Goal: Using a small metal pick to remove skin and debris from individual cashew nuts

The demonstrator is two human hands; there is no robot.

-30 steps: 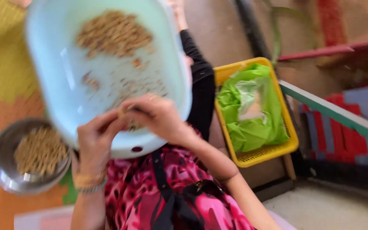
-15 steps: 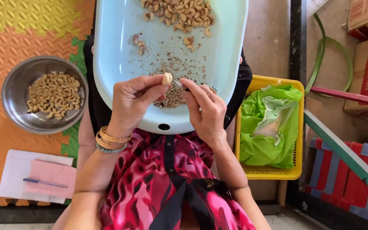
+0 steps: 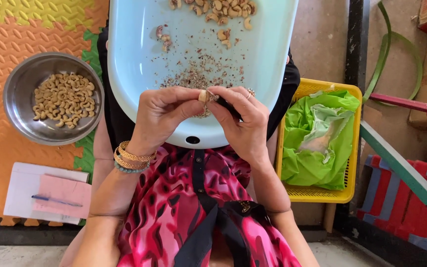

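A pale cashew nut point(image 3: 203, 95) sits at the centre of the frame, pinched between the thumb and fingertips of the left hand point(image 3: 161, 116); it is too small to tell which way its long axis runs. The right hand point(image 3: 240, 123) meets it from the right, fingers pressed together around a small dark tool point(image 3: 222, 101) touching the nut. Both hands hover over the near end of a light blue tray point(image 3: 139, 59) strewn with skin flakes point(image 3: 198, 76), unpeeled nuts point(image 3: 218, 10) at upper centre. A steel bowl point(image 3: 21, 123) of peeled nuts lies left; a yellow basket point(image 3: 344, 195) with green plastic stands right.

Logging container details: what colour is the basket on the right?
Yellow basket, lined with a green bag; head view.
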